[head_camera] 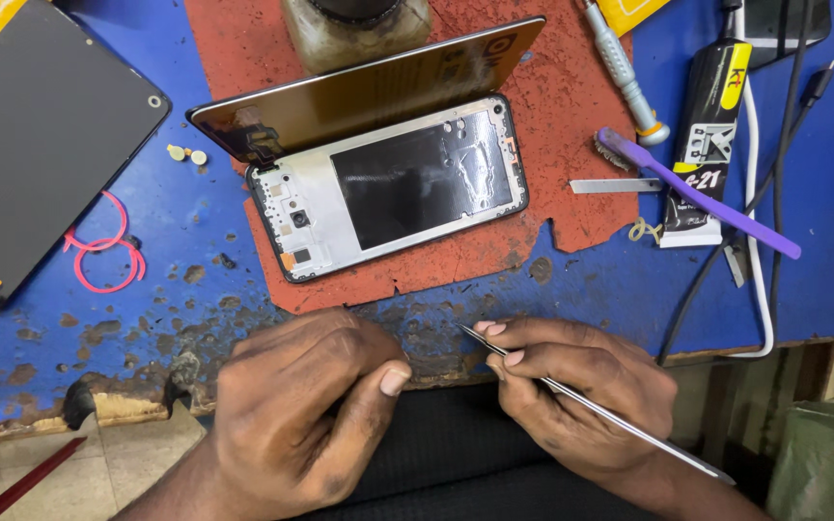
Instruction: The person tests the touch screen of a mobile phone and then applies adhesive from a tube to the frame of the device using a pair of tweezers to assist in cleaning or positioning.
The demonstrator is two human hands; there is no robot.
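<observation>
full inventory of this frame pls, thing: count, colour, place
phone frame: 1, silver and black, opened on red mat
red mat: 1, red, bench centre
bench: 1, worn blue
screen panel: 1, black, far left
wire loop: 1, pink, left
toothbrush: 1, purple, right
glue tube: 1, black and yellow, right
screwdriver: 1, grey, top right
cable: 1, white, right edge
tweezers: 1, metal, in right hand
left hand: curled, bench edge
right hand: grip on tweezers

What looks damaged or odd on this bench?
The blue mat is worn through in brown patches, its front edge torn. The phone frame lies opened, screen panel tilted up. The right hand holds tweezers.
</observation>
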